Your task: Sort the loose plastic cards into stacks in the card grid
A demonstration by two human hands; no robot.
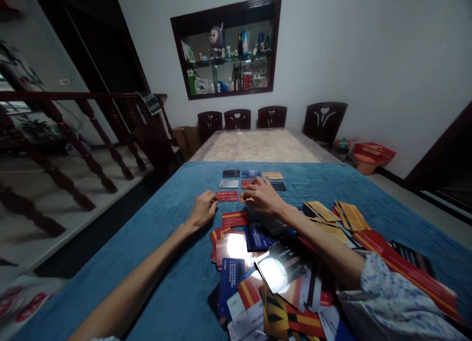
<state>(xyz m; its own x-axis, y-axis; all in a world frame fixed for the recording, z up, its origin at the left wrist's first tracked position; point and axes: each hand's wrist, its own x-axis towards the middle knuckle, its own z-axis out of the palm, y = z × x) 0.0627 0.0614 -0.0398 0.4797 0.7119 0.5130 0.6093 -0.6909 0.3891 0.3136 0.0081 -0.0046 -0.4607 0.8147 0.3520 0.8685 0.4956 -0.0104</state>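
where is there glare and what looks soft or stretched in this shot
In the head view, white glare washes out patches of the piled cards; also in the head view, the stair railing at left looks soft and its posts slant, probably wide-lens distortion.

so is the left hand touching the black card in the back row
Apart: the head view shows blue cloth and the silver card between the left hand and the black card.

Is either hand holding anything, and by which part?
Cannot tell: left hand is at the left edge of a red card; right hand partly covers a yellow-orange card.
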